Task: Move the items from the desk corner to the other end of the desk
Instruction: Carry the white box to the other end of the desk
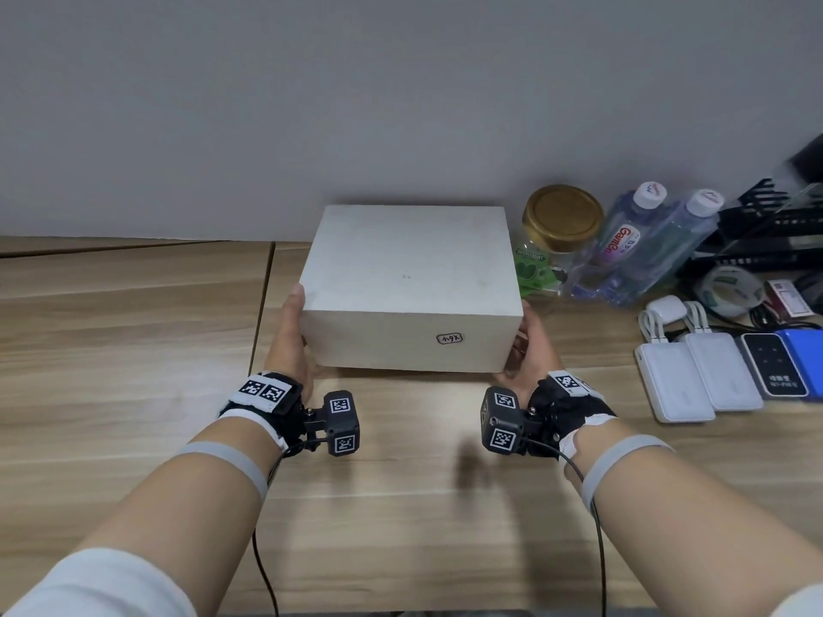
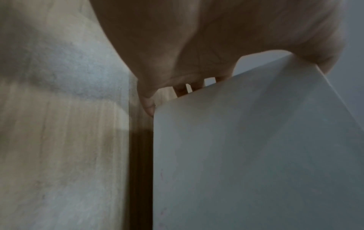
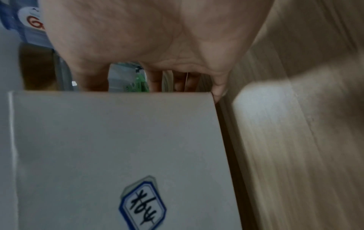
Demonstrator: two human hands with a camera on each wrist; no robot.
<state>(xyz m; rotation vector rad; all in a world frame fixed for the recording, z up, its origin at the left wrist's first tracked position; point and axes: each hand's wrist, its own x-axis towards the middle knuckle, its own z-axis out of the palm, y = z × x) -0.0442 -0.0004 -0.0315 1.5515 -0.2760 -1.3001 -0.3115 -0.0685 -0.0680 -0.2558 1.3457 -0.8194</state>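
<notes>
A white box (image 1: pixel 409 278) with a small handwritten label (image 1: pixel 450 338) on its front stands on the wooden desk (image 1: pixel 133 349), close to the wall. My left hand (image 1: pixel 289 336) holds its left side with the thumb at the top edge. My right hand (image 1: pixel 527 345) holds the right side in the same way. In the left wrist view the left hand (image 2: pixel 177 46) lies along the box (image 2: pixel 256 155), fingers reaching past its edge. The right wrist view shows the right hand (image 3: pixel 157 38) over the box (image 3: pixel 118 140) and its label (image 3: pixel 142 202). I cannot tell whether the box is lifted off the desk.
Right of the box stand a gold-lidded jar (image 1: pixel 562 216), a green packet (image 1: pixel 532 271) and two water bottles (image 1: pixel 623 242). Further right lie white power banks (image 1: pixel 674 380), a dark device (image 1: pixel 775 365), a tape roll (image 1: pixel 728 289) and a black rack (image 1: pixel 766 224). A seam (image 1: pixel 262 305) crosses the desk.
</notes>
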